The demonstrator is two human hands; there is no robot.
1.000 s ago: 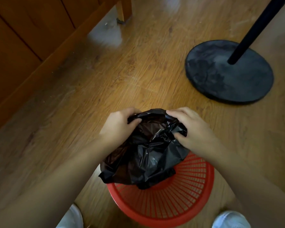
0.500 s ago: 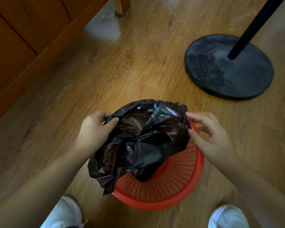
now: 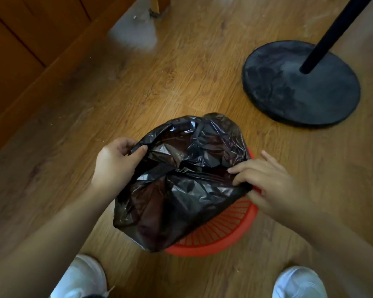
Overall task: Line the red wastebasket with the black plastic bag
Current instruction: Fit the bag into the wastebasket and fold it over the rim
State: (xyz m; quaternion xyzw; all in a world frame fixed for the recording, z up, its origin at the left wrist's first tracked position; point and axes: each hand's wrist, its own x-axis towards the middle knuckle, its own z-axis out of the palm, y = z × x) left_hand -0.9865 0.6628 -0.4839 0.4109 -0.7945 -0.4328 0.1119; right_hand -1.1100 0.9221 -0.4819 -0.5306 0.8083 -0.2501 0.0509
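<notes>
Bag: black plastic bag (image 3: 181, 181) sat crumpled at the centre of the frame, draped over most of the basket's mouth and hanging past its left side — not yet pushed down inside.
Basket: red wastebasket (image 3: 230, 231) stood on the wooden floor (image 3: 181, 82) at lower centre, only its right and lower rim and some slatted wall showing beyond the plastic.
Left hand: left hand (image 3: 114, 164) was closed on the bag's edge at its upper left, thumb over the film and fingers behind, apparently holding the opening apart so the mouth stayed wide.
Right hand: right hand (image 3: 265, 181) pinched the bag's edge at the right, just at the basket's rim; the grip looked placed to draw that side of the opening over the rim.
Stage: by my reading, the mouth was being spread to match the rim; tucking the body in and folding the edge round remained.
Risk: thin film could slip from a light pinch or snag on the slats.
Surroundings: round black stand base (image 3: 299, 82) lay at upper right, well apart; wooden furniture (image 3: 30, 50) filled the upper left; white shoes (image 3: 299, 282) framed the bottom edge.
</notes>
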